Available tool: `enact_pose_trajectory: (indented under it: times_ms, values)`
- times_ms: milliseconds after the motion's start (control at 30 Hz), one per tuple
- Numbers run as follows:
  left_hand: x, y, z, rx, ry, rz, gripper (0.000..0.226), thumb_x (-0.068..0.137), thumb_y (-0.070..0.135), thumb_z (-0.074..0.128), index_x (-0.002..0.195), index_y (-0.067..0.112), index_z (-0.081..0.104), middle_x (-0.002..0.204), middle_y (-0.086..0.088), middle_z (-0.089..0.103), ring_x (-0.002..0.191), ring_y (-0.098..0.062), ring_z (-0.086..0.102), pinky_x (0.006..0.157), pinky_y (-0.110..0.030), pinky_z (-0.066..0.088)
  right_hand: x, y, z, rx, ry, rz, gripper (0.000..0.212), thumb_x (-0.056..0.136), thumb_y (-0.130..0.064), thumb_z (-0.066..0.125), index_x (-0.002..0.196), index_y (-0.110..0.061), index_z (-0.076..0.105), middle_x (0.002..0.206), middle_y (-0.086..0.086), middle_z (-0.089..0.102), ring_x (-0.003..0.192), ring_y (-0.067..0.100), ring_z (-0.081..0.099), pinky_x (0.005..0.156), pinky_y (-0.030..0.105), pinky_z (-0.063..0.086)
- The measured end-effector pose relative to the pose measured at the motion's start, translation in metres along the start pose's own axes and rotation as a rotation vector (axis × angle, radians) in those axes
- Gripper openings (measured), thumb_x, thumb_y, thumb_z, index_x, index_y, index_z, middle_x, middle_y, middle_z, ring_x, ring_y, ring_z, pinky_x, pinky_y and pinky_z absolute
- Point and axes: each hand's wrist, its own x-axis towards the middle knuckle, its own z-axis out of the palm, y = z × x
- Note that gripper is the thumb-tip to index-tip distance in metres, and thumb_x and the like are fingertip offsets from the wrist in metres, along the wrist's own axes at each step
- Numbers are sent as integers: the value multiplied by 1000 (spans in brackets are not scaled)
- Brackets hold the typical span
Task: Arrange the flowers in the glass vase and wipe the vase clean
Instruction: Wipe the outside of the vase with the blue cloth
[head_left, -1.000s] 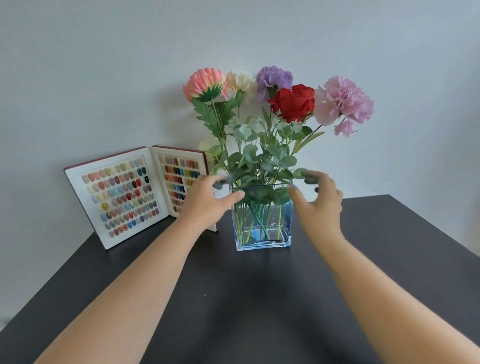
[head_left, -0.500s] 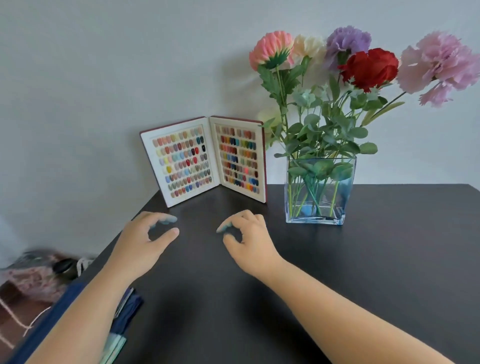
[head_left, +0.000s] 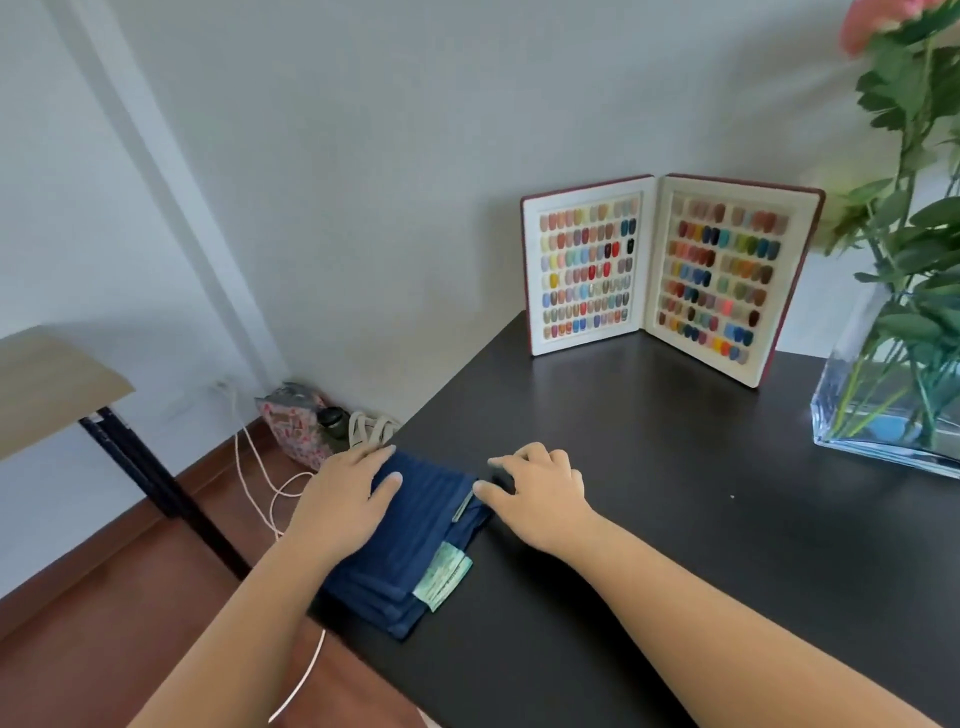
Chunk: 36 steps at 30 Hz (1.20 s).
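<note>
A folded dark blue cloth (head_left: 415, 540) with a green label lies at the left edge of the black table (head_left: 701, 519). My left hand (head_left: 345, 499) rests flat on the cloth's left side, fingers spread. At the cloth's right corner is my right hand (head_left: 540, 493), its curled fingertips touching the corner. The square glass vase (head_left: 852, 415) with water stands at the far right, partly cut off. Green stems and a pink flower (head_left: 878, 23) rise from it.
An open book of nail colour samples (head_left: 660, 270) stands upright at the back of the table against the wall. Left of the table, on the wooden floor, are a patterned bag (head_left: 293, 421), a white cable (head_left: 260, 483) and a light wooden side table (head_left: 47, 384).
My view has swung left and down. Both hands left the vase, moved to the table's left edge and now lie on the blue cloth. The vase has slid to the right of the frame.
</note>
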Motion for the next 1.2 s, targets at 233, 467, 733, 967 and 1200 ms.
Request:
enact_pose_trajectory:
  times_ms: [233,467,733,967,1200]
  values:
    - [-12,-9,12,-89,40,-77,46,96,48,42,141,35,44,145,0,45,130,-23,40,106,-39,34,3,-30,33,-59,117,-52,53,76,-66,51,118,-34,51,123,-8,47,113,19,37,93,36,31]
    - [-11,-7,7,-360,133,-21,38,89,29,62,126,38,54,115,12,57,109,-12,54,90,-29,43,-6,-39,25,482,29,-35,43,79,-22,68,110,-37,42,99,-7,60,85,10,59,78,31,54]
    - [1,27,-10,-1006,-168,-158,53,83,19,72,125,43,52,106,11,70,106,-6,61,97,-31,42,-39,-4,-17,1297,-9,141,54,76,9,69,118,-22,57,112,10,67,95,22,69,73,33,58]
    - [4,126,-6,-1114,-333,149,46,88,14,63,123,42,54,96,2,75,95,-10,68,87,-29,46,-104,69,-81,1197,6,268,60,75,-4,76,127,-24,53,110,10,71,101,30,68,86,47,55]
    - [10,256,-1,-1014,-511,530,39,90,14,58,116,43,58,101,4,71,88,-11,61,91,-28,47,-171,101,-117,1240,-46,197,40,74,-24,79,105,-2,67,104,22,70,92,35,68,74,37,56]
